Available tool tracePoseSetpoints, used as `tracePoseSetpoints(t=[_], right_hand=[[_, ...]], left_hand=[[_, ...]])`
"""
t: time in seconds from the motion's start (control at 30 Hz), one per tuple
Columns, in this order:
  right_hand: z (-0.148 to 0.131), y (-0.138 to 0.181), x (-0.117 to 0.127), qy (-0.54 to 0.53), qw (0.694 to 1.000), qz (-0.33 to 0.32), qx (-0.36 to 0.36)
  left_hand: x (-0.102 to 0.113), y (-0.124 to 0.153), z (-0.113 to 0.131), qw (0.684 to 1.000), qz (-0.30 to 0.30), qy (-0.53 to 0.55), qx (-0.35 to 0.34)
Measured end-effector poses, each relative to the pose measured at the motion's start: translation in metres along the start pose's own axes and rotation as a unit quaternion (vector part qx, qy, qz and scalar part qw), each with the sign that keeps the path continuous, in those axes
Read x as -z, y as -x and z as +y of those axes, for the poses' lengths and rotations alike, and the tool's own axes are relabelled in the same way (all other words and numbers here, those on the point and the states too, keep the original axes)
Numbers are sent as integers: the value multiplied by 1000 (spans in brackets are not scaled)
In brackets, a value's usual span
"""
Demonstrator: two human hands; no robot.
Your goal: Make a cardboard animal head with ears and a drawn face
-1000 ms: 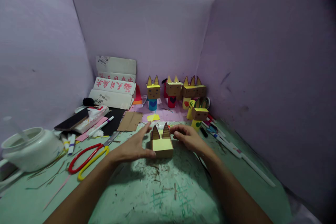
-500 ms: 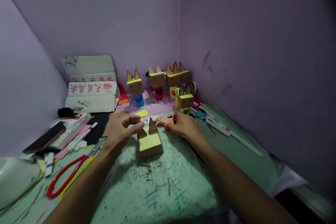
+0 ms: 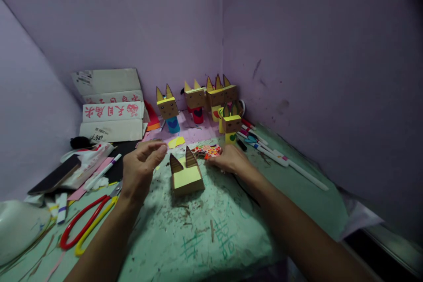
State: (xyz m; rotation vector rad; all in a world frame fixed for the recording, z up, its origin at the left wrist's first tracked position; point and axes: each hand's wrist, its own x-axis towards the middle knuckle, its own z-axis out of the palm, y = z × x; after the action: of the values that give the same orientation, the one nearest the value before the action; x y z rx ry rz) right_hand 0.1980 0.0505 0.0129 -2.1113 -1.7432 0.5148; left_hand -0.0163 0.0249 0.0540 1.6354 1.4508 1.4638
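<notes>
A cardboard box head point(image 3: 187, 178) with a yellow top and two striped, pointed ears stands on the table between my hands. My left hand point(image 3: 140, 169) is raised just left of it, fingers curved and thumb apart from the box, with nothing visible in its grasp. Beyond the box, my right hand point(image 3: 229, 158) has its fingers closed at the right end of a floral-patterned object point(image 3: 206, 150), partly hidden by the hand. A bit of orange shows by the fingertips. From under the right wrist runs a thin black cord point(image 3: 244, 189).
Several finished cardboard cat figures point(image 3: 168, 108) stand along the back wall. Open scissors point(image 3: 87, 220) lie at left, near a marker point(image 3: 105, 168) and a folded white carton point(image 3: 114, 112). Markers and a white stick point(image 3: 307, 177) lie at right. Yellow paper point(image 3: 176, 142) rests behind the box.
My left hand has drawn back left, away from the box's ears. My right hand has closed further onto the floral-patterned object. The box has stayed in place.
</notes>
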Motion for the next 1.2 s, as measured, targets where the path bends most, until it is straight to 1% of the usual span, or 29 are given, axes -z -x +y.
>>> tracePoseSetpoints(t=[0.07,0.1,0.13,0.17,0.2,0.23,0.27,0.3,0.33,0.37,0.4,0.47,0.53,0.57,0.6,0.67,0.73,0.87,0.97,1.07,1.2], right_hand=[[-1,3,1,13,1000,5,1],[-1,4,1,23,1000,8,1],[-1,5,2,28,999,17,2],[0,7,3,22,999,38,8],[1,7,3,-2,997,73,22],[1,8,4,-54,991,109,47],[2,8,4,-128,979,136,80],[2,7,4,-208,960,148,116],[1,7,3,-276,939,141,149],[0,6,2,-333,919,114,176],[-1,6,0,-379,901,75,196],[-3,5,-5,-448,866,-5,219],[-5,4,-11,-519,821,-70,229],[-6,4,-14,-542,804,-87,228],[-7,4,-17,-553,797,-93,227],[-8,4,-21,-561,791,-93,226],[-10,5,-25,-560,791,-91,229],[-13,6,-28,-549,798,-89,232],[-13,8,-27,-522,815,-71,241],[-13,10,-24,-491,833,-56,250],[-14,10,-23,-484,837,-56,249]], left_hand=[[2,0,1,1000,26,15,8],[5,-1,1,1000,19,16,19],[8,-3,0,999,-5,13,29],[14,-5,-2,998,-45,8,38],[20,-7,-4,994,-98,1,44],[26,-9,-6,986,-159,-8,45],[33,-11,-8,974,-222,-17,42],[38,-13,-10,958,-282,-30,40],[42,-13,-12,941,-333,-45,39],[43,-13,-14,924,-374,-65,39],[42,-11,-15,910,-404,-88,38],[35,-4,-16,891,-435,-129,29],[23,4,-16,884,-443,-145,13],[18,6,-16,885,-442,-144,6],[14,9,-16,887,-439,-139,5],[9,10,-17,895,-427,-129,9],[7,9,-19,900,-418,-121,12],[5,5,-24,905,-412,-102,-5],[3,4,-26,909,-403,-106,-8],[2,4,-25,913,-390,-120,5],[1,5,-24,915,-382,-126,-3]])
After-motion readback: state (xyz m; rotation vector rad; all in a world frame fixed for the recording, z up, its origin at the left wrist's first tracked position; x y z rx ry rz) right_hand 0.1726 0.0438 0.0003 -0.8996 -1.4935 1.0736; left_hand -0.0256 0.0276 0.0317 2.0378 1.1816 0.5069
